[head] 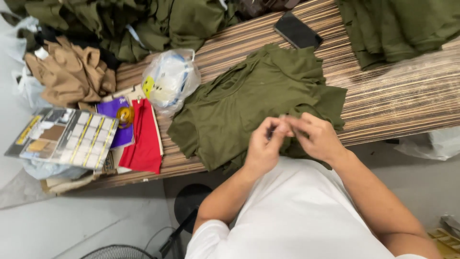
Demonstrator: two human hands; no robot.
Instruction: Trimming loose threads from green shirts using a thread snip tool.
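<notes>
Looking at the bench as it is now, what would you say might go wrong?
1. The olive garment overhangs the bench front edge under both hands, so it might slide off.
2. The left hand and right hand pinch something too small to identify; it could drop into the folds and be lost.
3. The phone lies beside the garment; a tug on the cloth might push it.

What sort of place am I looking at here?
Probably a garment workshop or clothing packing room. Heaps of olive green clothes crowd a striped wooden table, one green shirt lies spread out, and a card of colour swatches sits at the table's end.
</notes>
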